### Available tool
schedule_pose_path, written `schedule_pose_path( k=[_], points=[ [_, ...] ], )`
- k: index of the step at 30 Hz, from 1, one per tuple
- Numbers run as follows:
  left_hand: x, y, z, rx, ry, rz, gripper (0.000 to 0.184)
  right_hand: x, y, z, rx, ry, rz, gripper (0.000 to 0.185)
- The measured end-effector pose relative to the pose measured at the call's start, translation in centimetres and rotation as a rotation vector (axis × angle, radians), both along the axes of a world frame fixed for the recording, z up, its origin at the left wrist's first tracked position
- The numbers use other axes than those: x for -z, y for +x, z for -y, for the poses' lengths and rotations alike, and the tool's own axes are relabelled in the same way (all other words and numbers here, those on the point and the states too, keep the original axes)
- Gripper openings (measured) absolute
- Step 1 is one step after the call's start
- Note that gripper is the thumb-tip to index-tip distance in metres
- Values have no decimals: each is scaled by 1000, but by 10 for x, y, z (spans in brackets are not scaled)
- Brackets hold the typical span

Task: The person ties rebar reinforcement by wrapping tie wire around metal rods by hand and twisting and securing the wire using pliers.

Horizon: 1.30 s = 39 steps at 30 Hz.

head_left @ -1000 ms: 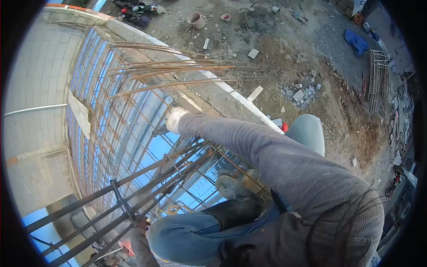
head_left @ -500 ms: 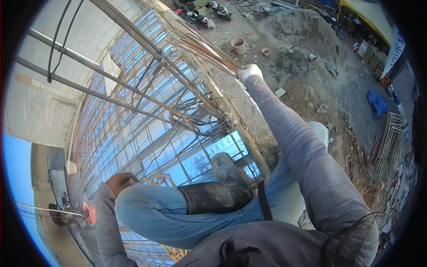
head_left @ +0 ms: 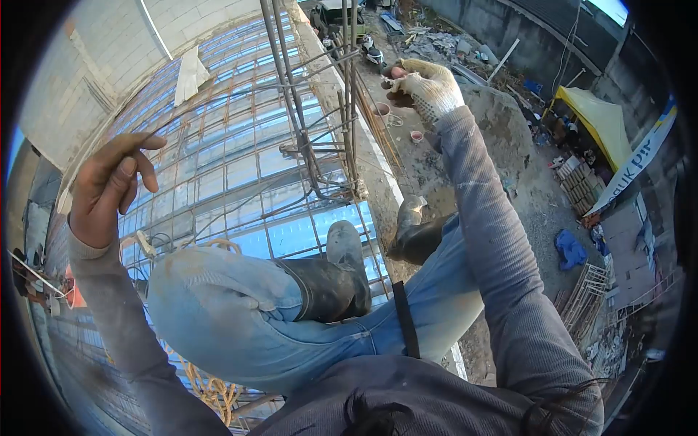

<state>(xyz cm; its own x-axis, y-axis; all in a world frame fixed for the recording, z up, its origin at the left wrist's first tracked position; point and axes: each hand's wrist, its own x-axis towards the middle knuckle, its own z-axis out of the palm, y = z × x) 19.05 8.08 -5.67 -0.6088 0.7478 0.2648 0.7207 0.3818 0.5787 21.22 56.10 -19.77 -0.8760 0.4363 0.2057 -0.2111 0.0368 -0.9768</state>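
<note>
Here, in the head view, the bare left hand (head_left: 109,185) is curling loosely by the near end of a thin dark rod (head_left: 218,99); I cannot tell whether it is gripping it. The gloved right hand (head_left: 430,91) is bending its fingers, any hold unclear, while upright steel bars (head_left: 306,149) are standing between both hands above a rebar grid (head_left: 218,174).

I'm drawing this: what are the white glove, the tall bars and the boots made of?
White glove: probably knitted cloth, matte, with soft creases; its dark dots may be rubber.
Tall bars: most likely steel, dull and brownish grey, since they're long, thin and stiff-looking.
Boots: likely rubber, because they look smooth and black under pale dust.
</note>
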Motion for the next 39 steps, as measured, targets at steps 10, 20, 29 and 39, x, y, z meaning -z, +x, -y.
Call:
schedule_pose_path(
  k=[10, 20, 29, 39],
  points=[
    [33, 4, -44, 484, 189, 211, 32, 85, 36, -24, -198, 306, 473, 19],
    [197, 30, -79, 619, 249, 1567, 24, 195, 52, 53, -287, 999, 156, 21],
    [187, 33, -96, 619, 400, 1487, 27, 208, 65, 136, -728, 978, 573, 67],
    [178, -48, -52, -199, -606, 54, 16, 220, 101, 112, -545, 909, 856, 63]
  ],
)
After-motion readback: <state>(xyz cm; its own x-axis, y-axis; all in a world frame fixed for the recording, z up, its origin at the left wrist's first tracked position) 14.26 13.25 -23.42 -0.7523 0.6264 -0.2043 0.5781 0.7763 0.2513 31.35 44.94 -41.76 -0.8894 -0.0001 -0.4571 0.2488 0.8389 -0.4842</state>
